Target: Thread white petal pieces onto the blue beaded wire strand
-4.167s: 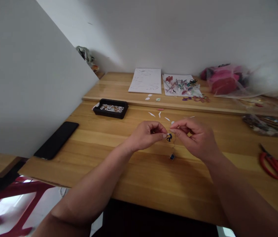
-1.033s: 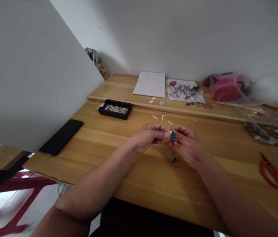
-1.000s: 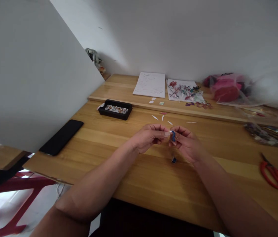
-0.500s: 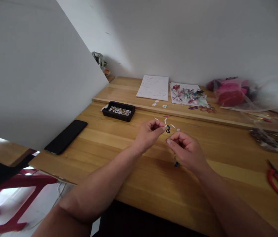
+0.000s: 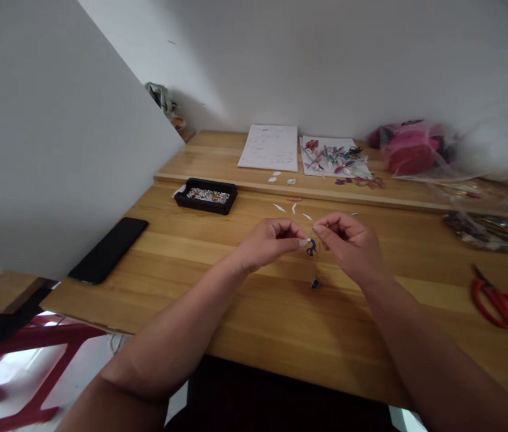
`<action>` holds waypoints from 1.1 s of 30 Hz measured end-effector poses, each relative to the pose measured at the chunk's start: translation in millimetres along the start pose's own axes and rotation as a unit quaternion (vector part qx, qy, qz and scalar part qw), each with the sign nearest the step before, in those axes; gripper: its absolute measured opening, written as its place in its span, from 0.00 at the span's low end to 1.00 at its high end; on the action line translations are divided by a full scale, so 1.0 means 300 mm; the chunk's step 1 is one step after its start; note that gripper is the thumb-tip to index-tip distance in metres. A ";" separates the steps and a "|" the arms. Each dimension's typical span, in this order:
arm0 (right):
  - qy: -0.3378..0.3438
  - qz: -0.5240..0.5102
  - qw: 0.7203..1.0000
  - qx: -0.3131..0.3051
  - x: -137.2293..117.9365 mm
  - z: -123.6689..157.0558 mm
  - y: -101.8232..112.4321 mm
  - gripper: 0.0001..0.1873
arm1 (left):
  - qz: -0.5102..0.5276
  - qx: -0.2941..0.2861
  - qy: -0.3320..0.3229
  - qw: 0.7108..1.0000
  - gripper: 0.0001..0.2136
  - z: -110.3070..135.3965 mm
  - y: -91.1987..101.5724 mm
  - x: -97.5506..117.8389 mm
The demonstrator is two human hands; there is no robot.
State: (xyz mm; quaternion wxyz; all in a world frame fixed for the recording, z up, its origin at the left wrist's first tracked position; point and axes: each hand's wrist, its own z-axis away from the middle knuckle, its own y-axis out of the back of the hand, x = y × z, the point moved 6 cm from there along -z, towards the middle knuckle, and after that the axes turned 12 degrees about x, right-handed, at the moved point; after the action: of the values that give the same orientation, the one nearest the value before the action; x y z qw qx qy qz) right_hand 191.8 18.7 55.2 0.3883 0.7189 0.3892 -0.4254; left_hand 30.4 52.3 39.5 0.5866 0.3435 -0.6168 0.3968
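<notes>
My left hand (image 5: 276, 243) is closed in a pinch over the middle of the wooden table. At its fingertips is a small dark-blue curled piece (image 5: 311, 247) with a white tip. Close beside it, my right hand (image 5: 348, 240) pinches a thin yellowish strand (image 5: 316, 264), too fine to tell whether it is wire or thread. A small blue bit (image 5: 315, 284) hangs at the strand's lower end. Just beyond the hands lie thin white petal-shaped slips (image 5: 307, 217) and a pink one (image 5: 294, 200).
A black tray (image 5: 227, 207) of beads stands left of the hands, with a black phone (image 5: 107, 251) nearer. Red-handled scissors (image 5: 501, 305) lie at right. Along the raised back ledge are a white sheet (image 5: 268, 147), flower-like pieces (image 5: 337, 157) and a bag with pink contents (image 5: 414, 150).
My right hand has moved up, and its fingertips are now slightly above the left's. The blue curled piece stays in my left pinch. The whole view has shifted a little.
</notes>
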 end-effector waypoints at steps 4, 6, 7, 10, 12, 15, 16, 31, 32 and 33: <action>-0.150 -0.124 0.980 -0.045 0.077 0.014 -0.056 0.13 | 0.072 0.017 0.027 0.997 0.13 -0.003 0.005 -0.002; -0.216 -0.172 0.959 -0.066 0.101 0.038 -0.088 0.14 | 0.097 0.029 0.025 0.995 0.13 -0.007 0.006 -0.002; -0.237 -0.184 0.951 -0.077 0.106 0.051 -0.102 0.14 | 0.103 0.044 0.016 0.994 0.13 -0.011 0.010 0.000; -0.250 -0.180 0.944 -0.119 0.093 0.077 -0.125 0.12 | 0.099 0.112 -0.028 0.988 0.11 -0.021 0.035 0.008; -0.219 -0.156 0.953 -0.137 0.066 0.079 -0.124 0.12 | 0.078 0.151 -0.059 0.984 0.10 -0.025 0.053 0.015; -0.126 -0.092 0.978 -0.136 0.009 0.068 -0.099 0.12 | 0.014 0.182 -0.095 0.979 0.08 -0.026 0.068 0.027; -0.088 -0.065 0.986 -0.126 -0.012 0.064 -0.086 0.11 | -0.011 0.184 -0.103 0.978 0.08 -0.025 0.070 0.030; 0.122 0.113 0.985 0.041 -0.086 0.023 0.026 0.05 | -0.077 0.032 -0.056 0.995 0.09 0.002 0.007 0.010; 0.111 0.107 0.987 0.038 -0.078 0.020 0.026 0.05 | -0.066 0.027 -0.050 0.996 0.10 0.003 0.006 0.009; 0.098 0.101 0.989 0.034 -0.070 0.016 0.025 0.05 | -0.057 0.024 -0.043 0.997 0.10 0.005 0.005 0.009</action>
State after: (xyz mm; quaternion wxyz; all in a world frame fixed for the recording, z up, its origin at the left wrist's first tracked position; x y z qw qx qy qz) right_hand 189.9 6.7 74.4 0.3641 0.8057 0.3362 -0.3243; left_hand 28.3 51.9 42.2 0.5726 0.4086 -0.6115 0.3623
